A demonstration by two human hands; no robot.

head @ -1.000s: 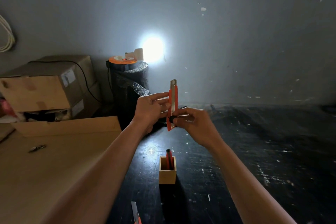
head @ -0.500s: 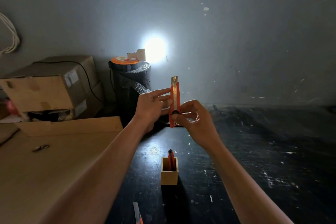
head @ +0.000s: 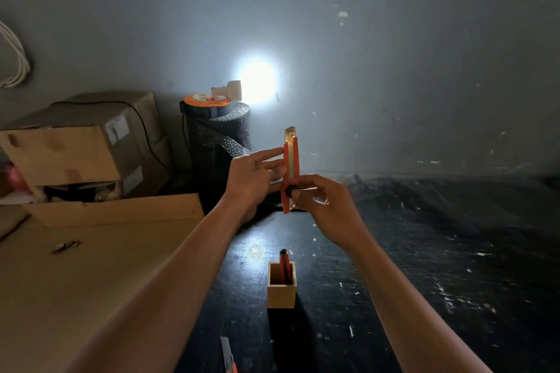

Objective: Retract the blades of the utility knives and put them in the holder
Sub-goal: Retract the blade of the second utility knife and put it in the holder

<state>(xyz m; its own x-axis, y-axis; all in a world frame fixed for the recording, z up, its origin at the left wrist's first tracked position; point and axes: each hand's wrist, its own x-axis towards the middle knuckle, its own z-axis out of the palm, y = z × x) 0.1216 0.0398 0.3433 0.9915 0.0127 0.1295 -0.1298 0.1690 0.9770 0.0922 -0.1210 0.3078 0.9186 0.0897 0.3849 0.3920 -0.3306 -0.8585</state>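
You hold the orange plastic utility knife (head: 290, 174) upright in the air above the dark, paint-flecked table (head: 424, 251), its metal blade (head: 290, 134) poking a short way out of the top. Your left hand (head: 253, 179) steadies it from the left side, fingers stretched out long and flat against the orange edge. Your right hand (head: 325, 206) pinches the lower part, thumb and forefinger closed on the small black slider knob (head: 291, 190).

Below your hands, the small square wooden holder (head: 281, 292) stands on the table, and inside it one red-and-black utility knife (head: 284, 266) leans upright, its black end rising above the rim (the rest of the box's inside is in shadow). At the bottom edge another knife (head: 228, 356) lies flat on the table with its blade out, well apart from the holder.

To your left sits a tan cardboard sheet (head: 91, 266), with stacked cardboard boxes (head: 75, 145) behind it. A black roll of bubble wrap (head: 219, 142) stands by the grey wall.
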